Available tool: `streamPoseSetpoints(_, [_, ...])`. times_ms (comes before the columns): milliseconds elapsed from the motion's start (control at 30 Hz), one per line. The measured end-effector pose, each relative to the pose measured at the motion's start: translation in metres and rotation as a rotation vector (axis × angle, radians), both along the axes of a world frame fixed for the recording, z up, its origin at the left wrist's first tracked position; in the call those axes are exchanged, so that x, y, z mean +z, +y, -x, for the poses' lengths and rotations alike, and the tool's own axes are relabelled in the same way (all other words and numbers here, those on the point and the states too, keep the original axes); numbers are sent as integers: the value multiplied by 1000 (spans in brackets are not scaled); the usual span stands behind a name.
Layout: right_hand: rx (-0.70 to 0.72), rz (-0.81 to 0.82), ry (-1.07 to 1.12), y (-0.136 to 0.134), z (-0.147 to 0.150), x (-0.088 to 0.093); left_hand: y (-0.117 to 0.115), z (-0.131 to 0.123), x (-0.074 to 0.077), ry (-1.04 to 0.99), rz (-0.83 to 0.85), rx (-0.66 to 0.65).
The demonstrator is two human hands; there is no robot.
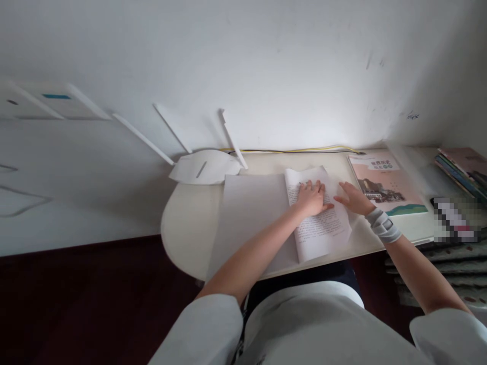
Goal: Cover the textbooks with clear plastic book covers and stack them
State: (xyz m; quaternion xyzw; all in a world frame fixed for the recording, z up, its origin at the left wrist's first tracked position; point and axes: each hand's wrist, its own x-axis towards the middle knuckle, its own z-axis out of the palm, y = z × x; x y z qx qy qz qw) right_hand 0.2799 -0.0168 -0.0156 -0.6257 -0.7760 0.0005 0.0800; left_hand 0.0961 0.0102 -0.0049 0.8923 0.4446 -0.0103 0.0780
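My left hand (312, 197) lies on a printed page of a book (319, 230), its fingers spread over the text. The page curls up along its left side and top edge. A large plain sheet of paper (254, 208) extends from under the book to the left. Just right of the page, my right hand (353, 198) is open with fingers stretched toward the left hand; whether it touches the page I cannot tell. A grey band wraps my right wrist. Close to that hand is a pink-covered textbook (384, 182) with a picture of buildings.
A white router (207, 166) with raised antennas sits at the table's back left. Yellow and black cables (297, 150) run along the wall. Stacked books (464, 170) stand at the far right, near a clear plastic sheet. The white table (186, 228) has a rounded left end.
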Motion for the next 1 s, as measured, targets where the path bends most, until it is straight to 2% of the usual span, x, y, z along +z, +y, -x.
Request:
streamPoseSetpoints(133, [-56,71,-49,-37,17,11,0,-5,-1,34,84,18])
streamPoseSetpoints(233, [-17,83,-141,-64,28,23,3,-7,-1,58,144,39])
streamPoseSetpoints(333, [-6,62,-196,-84,24,28,7,-1,1,72,112,58])
streamPoseSetpoints(433, [-51,11,-226,-97,19,24,6,5,3,53,57,44])
streamPoseSetpoints(567, [-198,-32,-283,-104,28,18,-13,0,2,5,83,-148])
streamPoseSetpoints(633, [-252,2,-286,-105,33,20,-25,-8,1,12,129,-193])
streamPoseSetpoints(733, [-263,95,-197,-103,33,30,-37,-17,1,62,173,-148])
streamPoseSetpoints(833, [-275,117,-89,-99,29,44,-40,-22,5,110,201,-117])
streamPoseSetpoints(1000, [-273,80,-138,-96,37,50,-40,-25,10,151,234,-92])
